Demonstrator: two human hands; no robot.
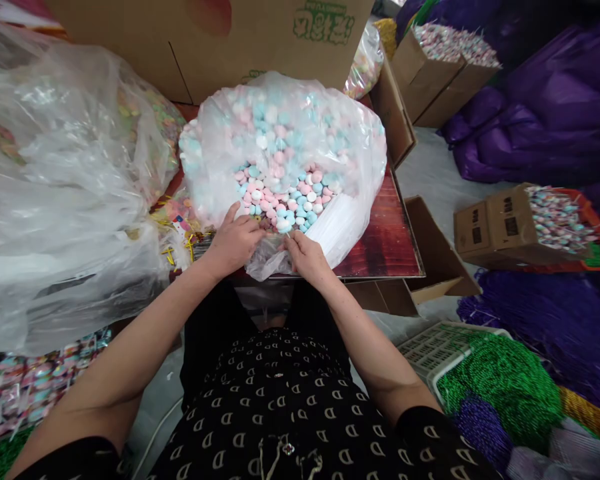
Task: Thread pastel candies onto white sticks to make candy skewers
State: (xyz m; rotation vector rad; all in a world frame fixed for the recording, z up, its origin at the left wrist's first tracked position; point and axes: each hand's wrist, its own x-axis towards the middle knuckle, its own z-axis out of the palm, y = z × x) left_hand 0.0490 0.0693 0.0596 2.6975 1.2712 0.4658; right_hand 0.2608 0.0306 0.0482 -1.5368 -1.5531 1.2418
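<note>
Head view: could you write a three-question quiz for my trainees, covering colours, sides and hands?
1. Multiple choice: which colours show among the round pieces?
A) Red, green and black
B) Pink, blue and white
C) Yellow only

2. True or false: the large shiny purple bundle lies on the person's left.

3. Short answer: where are the left hand and right hand?

Key:
1: B.
2: False; the purple bundle lies on the right.
3: At the near side of the open plastic bag.

Pale grey floor (429, 167) beside and beyond a red-brown, wood-grain tabletop (387, 233), in soft whitish light.
</note>
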